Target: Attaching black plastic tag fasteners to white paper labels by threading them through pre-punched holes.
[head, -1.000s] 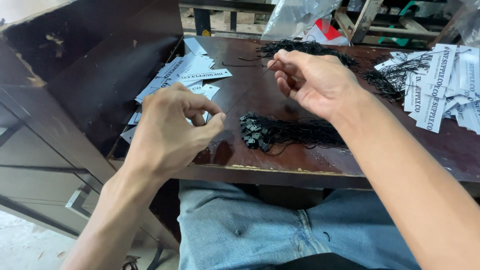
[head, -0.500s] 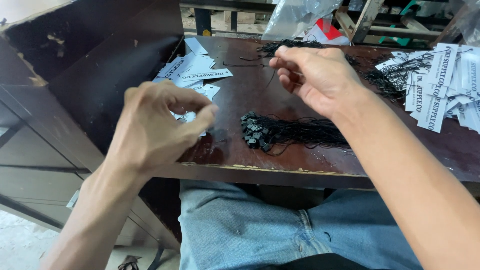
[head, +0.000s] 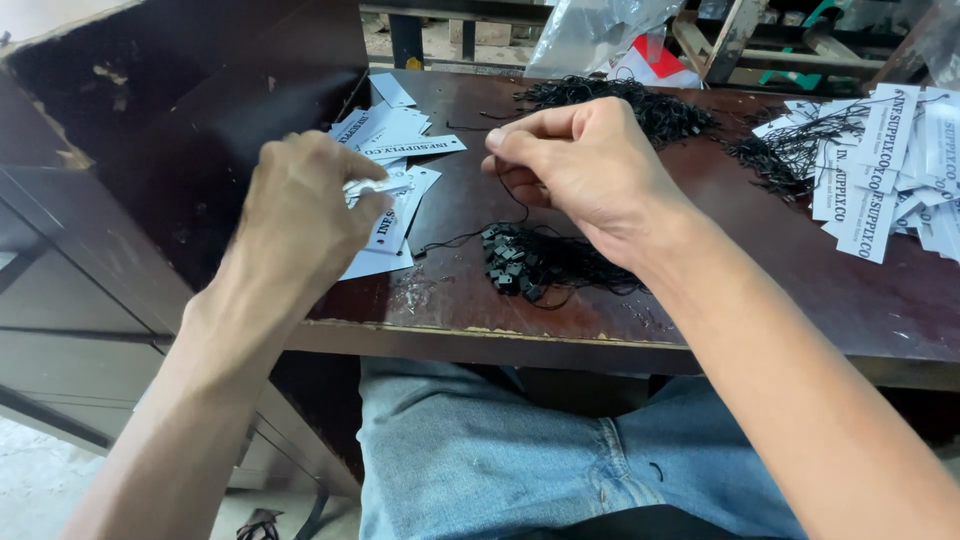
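My left hand (head: 305, 205) is closed on a white paper tag (head: 395, 222) at the near end of a loose pile of white tags (head: 395, 135) on the dark wooden table (head: 700, 300). My right hand (head: 585, 165) hovers over the table's middle, its thumb and forefinger pinched on a thin black string (head: 517, 195) that hangs down toward a bundle of black string fasteners (head: 540, 262) just below it.
A heap of black strings (head: 640, 105) lies at the back of the table. Tags with strings attached (head: 880, 165) are piled at the right. A clear plastic bag (head: 600, 30) sits behind. A dark cabinet (head: 150, 130) stands at the left. My legs in jeans (head: 480, 450) are under the table edge.
My left hand has moved left and away from me to the tag pile and closed on a tag. My right hand has stayed over the middle, holding a string.
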